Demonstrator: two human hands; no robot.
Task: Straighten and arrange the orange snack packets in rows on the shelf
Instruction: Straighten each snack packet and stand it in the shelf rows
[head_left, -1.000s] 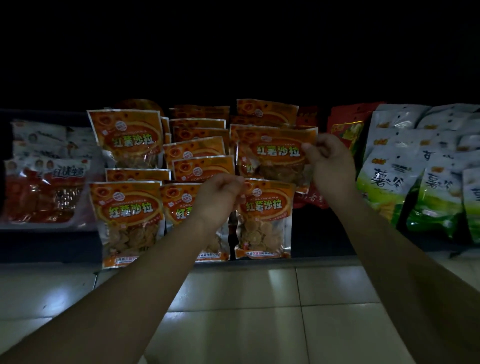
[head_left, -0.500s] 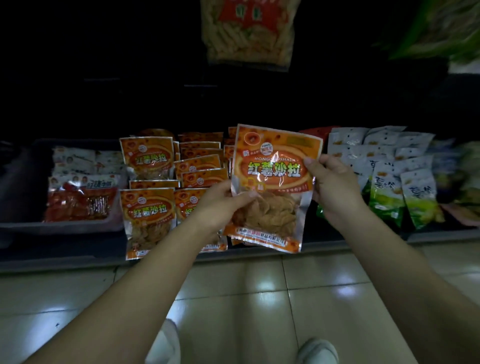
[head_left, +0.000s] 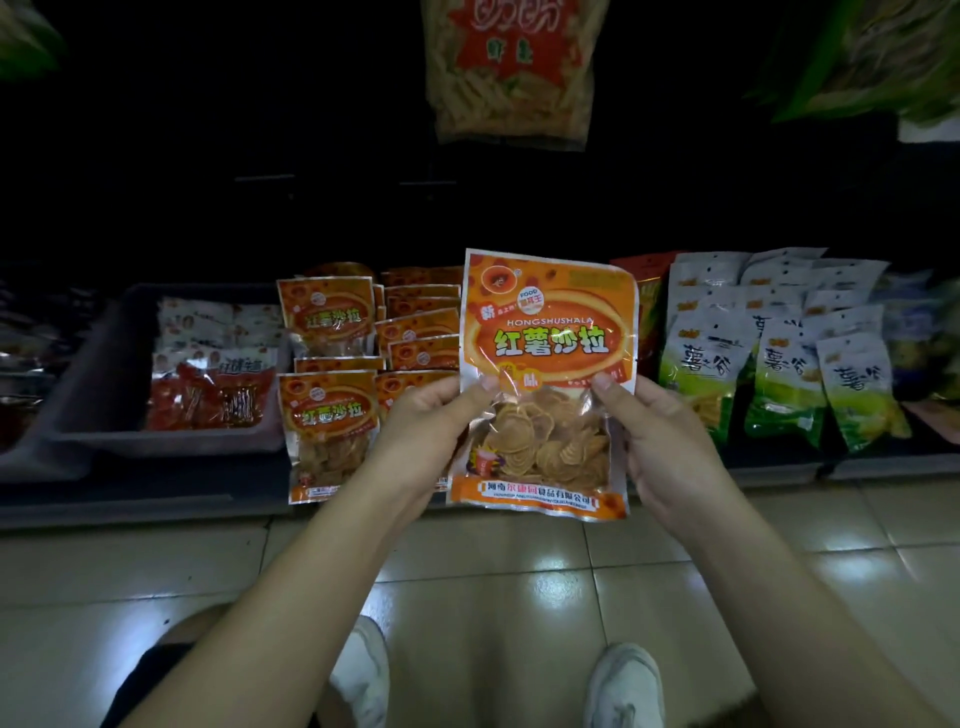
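Note:
An orange snack packet (head_left: 545, 332) is held upright in front of the low shelf (head_left: 145, 499), lifted clear of it. My left hand (head_left: 415, 436) grips its left edge and my right hand (head_left: 660, 436) grips its right edge, thumbs pressed on the front. Behind it, several more orange packets (head_left: 330, 415) lie in overlapping rows on the shelf, one large one at the front left and another (head_left: 326, 317) behind it. The packets directly behind the held one are hidden.
A grey bin (head_left: 104, 395) with red-and-white packets (head_left: 213, 395) sits left of the orange rows. White-and-green bags (head_left: 779, 374) fill the shelf to the right. A bag of yellow sticks (head_left: 509, 67) hangs above. Tiled floor and my white shoes (head_left: 623, 686) lie below.
Both hands lifted one orange packet off the shelf and drew it toward me, holding it upright. My view pulled back and down, so the floor and my shoes show.

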